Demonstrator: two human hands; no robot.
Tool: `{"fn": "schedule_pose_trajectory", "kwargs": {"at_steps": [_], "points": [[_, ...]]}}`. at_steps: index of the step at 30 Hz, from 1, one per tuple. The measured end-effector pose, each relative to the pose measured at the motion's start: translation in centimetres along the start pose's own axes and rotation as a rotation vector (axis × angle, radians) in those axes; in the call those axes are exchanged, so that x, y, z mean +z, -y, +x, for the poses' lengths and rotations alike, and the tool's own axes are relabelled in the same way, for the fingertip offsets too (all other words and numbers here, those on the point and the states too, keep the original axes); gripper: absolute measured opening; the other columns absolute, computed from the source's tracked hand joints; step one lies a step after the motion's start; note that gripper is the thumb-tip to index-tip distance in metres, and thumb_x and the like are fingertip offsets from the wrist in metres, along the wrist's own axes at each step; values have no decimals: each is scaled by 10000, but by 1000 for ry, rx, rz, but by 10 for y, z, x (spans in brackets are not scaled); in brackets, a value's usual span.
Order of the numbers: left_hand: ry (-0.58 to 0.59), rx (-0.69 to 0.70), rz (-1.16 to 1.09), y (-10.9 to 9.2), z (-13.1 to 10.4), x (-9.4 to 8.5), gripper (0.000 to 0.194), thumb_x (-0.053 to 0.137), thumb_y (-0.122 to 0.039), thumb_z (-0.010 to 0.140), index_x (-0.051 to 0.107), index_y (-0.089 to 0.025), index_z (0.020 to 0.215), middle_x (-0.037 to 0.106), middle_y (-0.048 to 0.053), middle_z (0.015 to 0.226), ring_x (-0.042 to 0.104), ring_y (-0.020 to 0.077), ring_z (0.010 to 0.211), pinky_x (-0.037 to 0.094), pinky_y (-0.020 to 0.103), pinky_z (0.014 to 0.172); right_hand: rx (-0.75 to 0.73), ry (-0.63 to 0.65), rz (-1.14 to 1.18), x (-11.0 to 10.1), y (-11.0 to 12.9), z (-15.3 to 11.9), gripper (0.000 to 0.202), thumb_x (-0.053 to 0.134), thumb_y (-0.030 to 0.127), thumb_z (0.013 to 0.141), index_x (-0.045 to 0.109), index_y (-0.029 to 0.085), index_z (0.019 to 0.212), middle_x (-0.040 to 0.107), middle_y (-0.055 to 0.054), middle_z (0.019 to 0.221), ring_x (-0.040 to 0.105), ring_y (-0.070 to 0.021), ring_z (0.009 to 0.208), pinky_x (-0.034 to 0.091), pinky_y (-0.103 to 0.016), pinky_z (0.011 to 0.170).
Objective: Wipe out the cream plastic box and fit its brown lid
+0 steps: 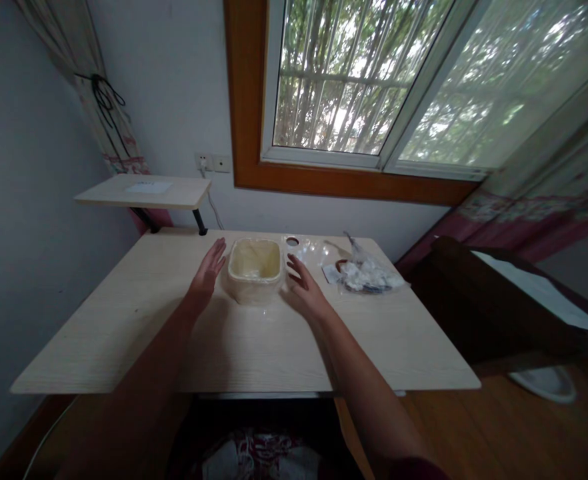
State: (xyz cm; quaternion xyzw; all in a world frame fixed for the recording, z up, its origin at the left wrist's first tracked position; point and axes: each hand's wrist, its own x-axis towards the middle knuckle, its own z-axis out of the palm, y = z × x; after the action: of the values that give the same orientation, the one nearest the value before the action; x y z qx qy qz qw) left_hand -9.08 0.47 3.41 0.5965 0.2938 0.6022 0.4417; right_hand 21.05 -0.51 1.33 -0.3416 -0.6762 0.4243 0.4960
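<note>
A cream-coloured square bin (pixel 255 290) with rounded corners stands upright on the pale wooden desk (pixel 274 353), and a clear plastic bag seems to line it and spill over its rim. To its left, my left hand (pixel 208 270) is held up with fingers stretched out, a small gap from the bin's side. On the other side, my right hand (pixel 304 283) reaches toward the bin with fingers apart, close to its wall but seemingly not touching. Neither hand holds anything.
A clear plastic bag (pixel 369 273) with white crumpled contents lies at the desk's right, beside a small white card (pixel 331 273). A raised shelf (pixel 174 193) with a paper stands at the back left. A cable hole (pixel 293 241) is near the back edge. A dark covered piece of furniture (pixel 499 307) stands right.
</note>
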Motion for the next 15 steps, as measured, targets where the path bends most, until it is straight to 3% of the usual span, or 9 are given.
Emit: {"fn": "schedule_pose_trajectory", "kwargs": {"at_steps": [3,6,10,15], "points": [[107,19,28,5,2,1,1153,711,-744,644,195,-295,1572,156,115,1658,130,328,1529,152,483,1254,-65,-56,46,-2,18,9,715,589,505,906,269,393,1535,253,-28,1632,308,-265,1471,302,-527,1173],[141,-13,-2,12,4,7,1347,837,-654,541,76,-286,1590,118,129,1663,91,352,1529,151,481,1253,-94,-20,42,5,29,19,892,691,537,838,183,391,1557,200,-41,1647,281,-254,1485,277,-511,1188],[138,-78,-21,19,3,15,1435,918,-471,521,-16,-255,1590,128,153,1658,132,399,1510,188,484,1238,-81,45,36,23,26,28,1218,849,538,670,69,331,1583,147,-100,1656,206,-265,1512,217,-495,1216],[108,-124,-22,23,1,22,1437,929,-388,507,-8,-244,1587,209,169,1635,227,381,1490,251,483,1210,-36,95,32,40,22,28,1352,891,556,580,29,293,1588,153,-119,1649,230,-291,1502,195,-490,1229]]}}
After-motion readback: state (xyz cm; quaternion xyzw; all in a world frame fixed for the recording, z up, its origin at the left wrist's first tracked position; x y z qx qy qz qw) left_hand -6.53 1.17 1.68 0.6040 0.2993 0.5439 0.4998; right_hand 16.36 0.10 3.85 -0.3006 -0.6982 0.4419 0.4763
